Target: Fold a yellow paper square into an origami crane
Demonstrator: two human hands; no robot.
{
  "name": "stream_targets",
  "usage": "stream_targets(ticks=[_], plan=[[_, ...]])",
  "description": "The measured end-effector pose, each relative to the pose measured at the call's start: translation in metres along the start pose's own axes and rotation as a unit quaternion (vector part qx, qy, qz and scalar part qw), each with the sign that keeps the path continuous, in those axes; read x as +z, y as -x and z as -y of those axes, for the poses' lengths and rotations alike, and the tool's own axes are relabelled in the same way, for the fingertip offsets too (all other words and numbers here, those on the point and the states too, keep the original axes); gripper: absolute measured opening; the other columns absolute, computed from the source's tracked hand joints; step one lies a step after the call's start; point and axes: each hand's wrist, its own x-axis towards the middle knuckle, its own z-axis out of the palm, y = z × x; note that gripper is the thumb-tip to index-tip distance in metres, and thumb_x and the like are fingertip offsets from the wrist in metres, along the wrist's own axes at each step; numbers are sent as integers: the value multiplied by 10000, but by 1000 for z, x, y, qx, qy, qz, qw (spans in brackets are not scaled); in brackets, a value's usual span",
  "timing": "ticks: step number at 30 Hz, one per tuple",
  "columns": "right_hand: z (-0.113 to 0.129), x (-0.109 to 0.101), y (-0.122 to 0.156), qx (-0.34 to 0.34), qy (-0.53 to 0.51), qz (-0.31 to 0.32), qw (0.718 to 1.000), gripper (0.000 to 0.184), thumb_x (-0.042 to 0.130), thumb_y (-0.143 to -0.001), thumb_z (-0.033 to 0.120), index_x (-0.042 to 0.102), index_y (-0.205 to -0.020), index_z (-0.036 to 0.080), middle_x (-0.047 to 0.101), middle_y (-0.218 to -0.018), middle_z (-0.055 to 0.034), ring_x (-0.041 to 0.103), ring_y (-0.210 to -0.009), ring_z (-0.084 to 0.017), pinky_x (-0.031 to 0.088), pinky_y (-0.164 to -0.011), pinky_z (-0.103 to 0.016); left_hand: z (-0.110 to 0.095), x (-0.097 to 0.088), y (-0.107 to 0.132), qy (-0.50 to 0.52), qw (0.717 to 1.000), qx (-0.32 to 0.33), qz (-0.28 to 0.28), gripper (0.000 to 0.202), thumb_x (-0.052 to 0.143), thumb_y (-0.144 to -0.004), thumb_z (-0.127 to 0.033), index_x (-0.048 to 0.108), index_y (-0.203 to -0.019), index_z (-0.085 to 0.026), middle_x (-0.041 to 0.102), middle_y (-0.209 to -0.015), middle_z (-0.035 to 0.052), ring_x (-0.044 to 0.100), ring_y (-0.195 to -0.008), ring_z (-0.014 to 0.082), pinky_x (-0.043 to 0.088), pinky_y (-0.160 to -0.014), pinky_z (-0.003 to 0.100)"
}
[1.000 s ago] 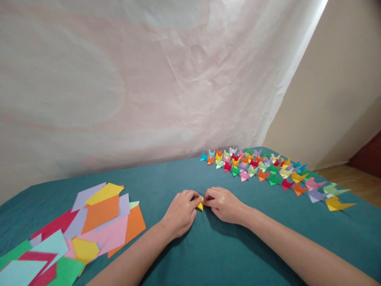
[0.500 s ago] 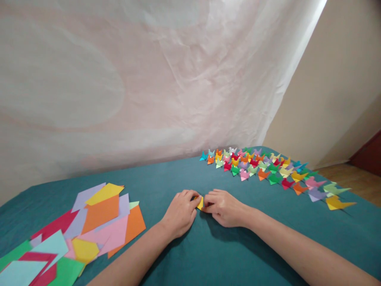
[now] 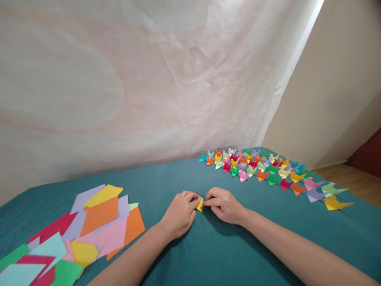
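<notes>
Head view: a folded yellow piece lies on a dark green cloth, between both hands, well apart from the other paper. Left hand: digits drawn together, tips pinching the piece at its left side and partly covering it. Right hand: index finger extended, its tip touching the piece's right edge; whether the thumb pinches it cannot be told. To the left, sheets in orange, yellow, pink, lilac, red, green and pale blue lie flat, overlapping in a loose spread. To the right, folded birds in mixed colours stand in rows toward the far corner. Behind hangs a pale pink and white curtain; beside it, a beige wall.
</notes>
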Motion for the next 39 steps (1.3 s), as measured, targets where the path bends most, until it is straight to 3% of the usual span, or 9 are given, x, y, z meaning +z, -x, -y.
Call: stream_targets(ticks=[5, 20, 26, 39], plan=[[-6, 5, 0, 43, 30, -8, 999, 385, 458, -773, 10, 679, -1008, 220, 607, -881, -48, 530, -829, -168, 435, -757, -291, 3, 1, 0, 18, 1000, -5, -2, 397, 434, -818, -90, 565, -1181, -182, 578, -1176, 61, 486, -1083, 223, 398, -931, 366], [6, 4, -7, 24, 221, 64, 973, 201, 497, -874, 129, 676, -930, 203, 592, -875, -45, 489, -780, -171, 357, -670, -307, 2, 7, 1, 25, 998, -40, -34, 362, 444, -808, -83, 618, -1105, -196, 621, -1166, 23, 516, -1060, 214, 396, -942, 365], [17, 3, -15, 1, 281, 112, 953, 181, 490, -887, 143, 655, -812, 144, 588, -844, -64, 491, -791, -191, 345, -666, -338, 5, 6, 1, 10, 997, -61, -48, 345, 453, -806, -82, 640, -1067, -208, 640, -1136, 10, 521, -1045, 213, 404, -924, 361], [10, 13, -6, 34, 167, 46, 984, 202, 487, -837, 69, 660, -891, 158, 632, -925, -59, 522, -865, -179, 394, -773, -303, 6, 8, 2, -11, 996, -74, -48, 334, 454, -814, -90, 653, -1049, -222, 641, -1105, 21, 526, -1030, 216, 410, -898, 353]])
